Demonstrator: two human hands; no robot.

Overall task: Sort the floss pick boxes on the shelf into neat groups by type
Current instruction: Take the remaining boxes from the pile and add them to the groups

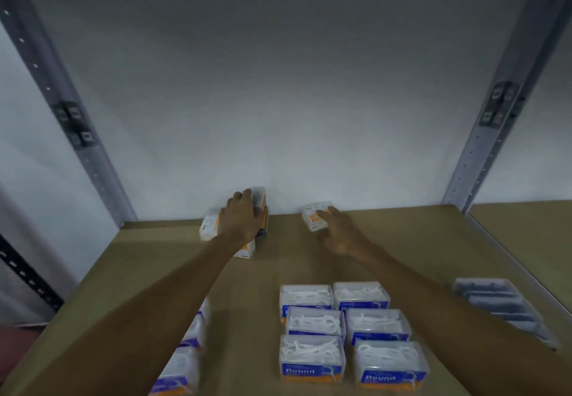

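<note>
Far back against the wall, my left hand point(244, 216) grips an upright orange-and-clear floss pick box point(261, 203). Beside and under that hand lie more white-and-orange boxes point(210, 225). My right hand point(339, 228) reaches to a single white-and-orange box point(313, 216) near the wall, fingers touching its right side. Near the front, several clear blue-labelled "Round" boxes point(312, 358) sit in two neat columns. More blue-labelled boxes point(185, 361) line up at the front left, partly hidden by my left forearm.
The brown shelf board point(154, 271) runs back to a white wall. Grey metal uprights point(77, 135) stand at both sides. A grey ridged tray point(501, 306) lies at the right edge of the shelf.
</note>
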